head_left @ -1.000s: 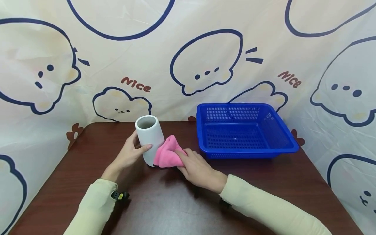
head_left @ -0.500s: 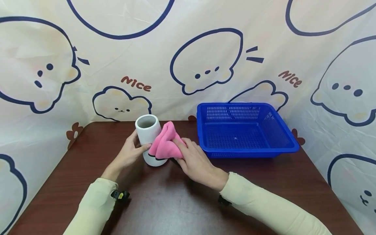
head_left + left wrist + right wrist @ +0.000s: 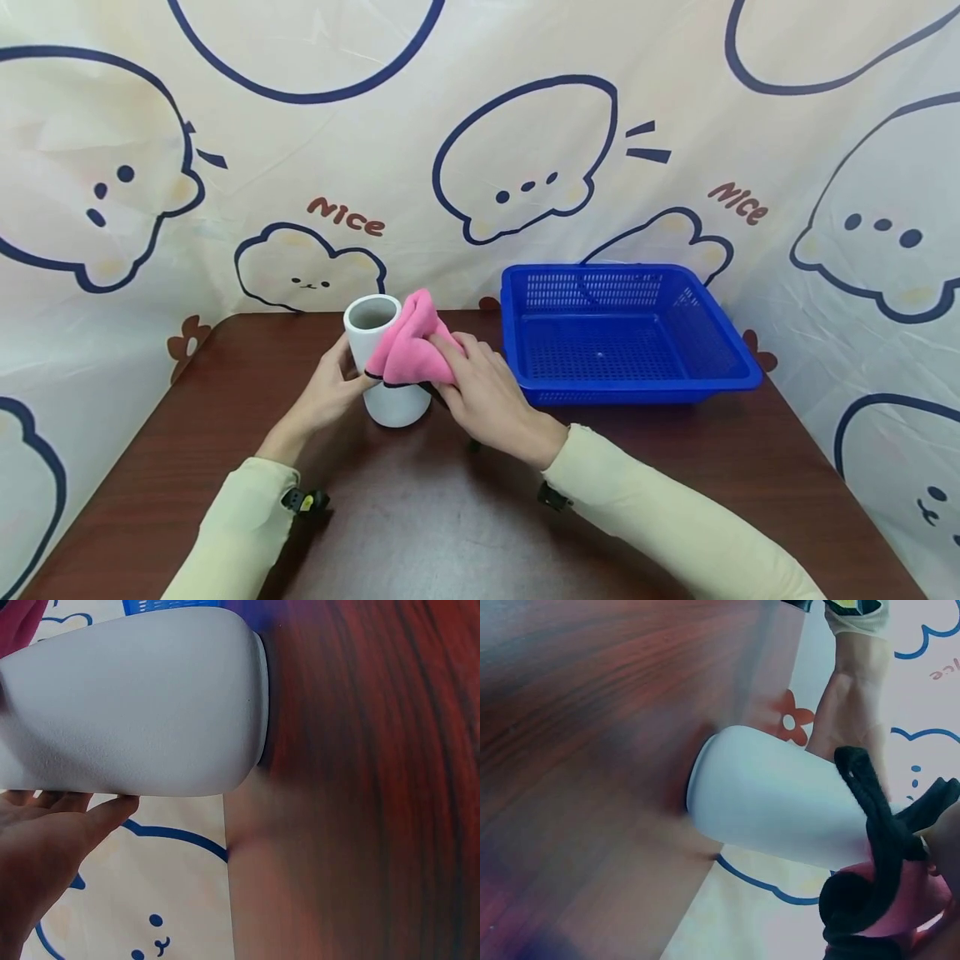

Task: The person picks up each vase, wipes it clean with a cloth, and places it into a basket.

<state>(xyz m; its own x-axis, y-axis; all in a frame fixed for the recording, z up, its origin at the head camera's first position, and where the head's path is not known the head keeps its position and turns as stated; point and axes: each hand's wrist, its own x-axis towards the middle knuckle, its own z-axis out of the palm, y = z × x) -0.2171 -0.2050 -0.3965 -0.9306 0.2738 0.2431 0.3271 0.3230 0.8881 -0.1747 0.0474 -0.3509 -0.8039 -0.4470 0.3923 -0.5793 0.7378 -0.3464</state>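
Observation:
A white vase (image 3: 396, 406) with a round open mouth stands upright on the dark wooden table. My left hand (image 3: 327, 398) grips its left side, thumb toward the front and fingers behind. In the left wrist view the vase (image 3: 150, 705) fills the upper left, its base on the wood. My right hand (image 3: 486, 398) pinches a folded pink cloth (image 3: 414, 350) with dark edging against the vase's right side, near the rim. The cloth covers part of the vase's upper front. Dark edging (image 3: 881, 825) of the cloth loops across the vase in the right wrist view.
A blue perforated plastic basket (image 3: 630, 385) stands at the back right of the table (image 3: 450, 533). Behind the table hangs a pale sheet (image 3: 525, 50) printed with cartoon figures. Dark devices (image 3: 305, 500) are strapped to the wrists.
My right hand has slid the pink cloth up the vase, from low on its right side to near the rim. My left hand keeps its grip and the vase stays in place.

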